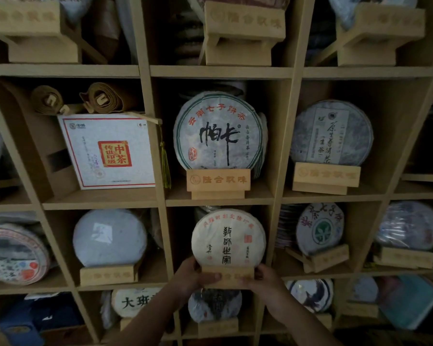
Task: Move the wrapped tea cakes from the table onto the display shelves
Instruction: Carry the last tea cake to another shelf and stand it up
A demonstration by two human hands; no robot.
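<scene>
Your left hand [194, 274] and right hand [263, 277] both grip the stand [228, 275], fingers curled round its ends, w/ the cake [228, 238] upright in it at the middle cubby [220, 204]. Keep the stand level, slide it straight back onto the shelf, and let go once it sits flat.

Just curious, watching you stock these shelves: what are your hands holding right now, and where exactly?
Both hands grip the wooden stand under the cream-wrapped tea cake: the left hand at its left end, the right hand at its right end.
</scene>
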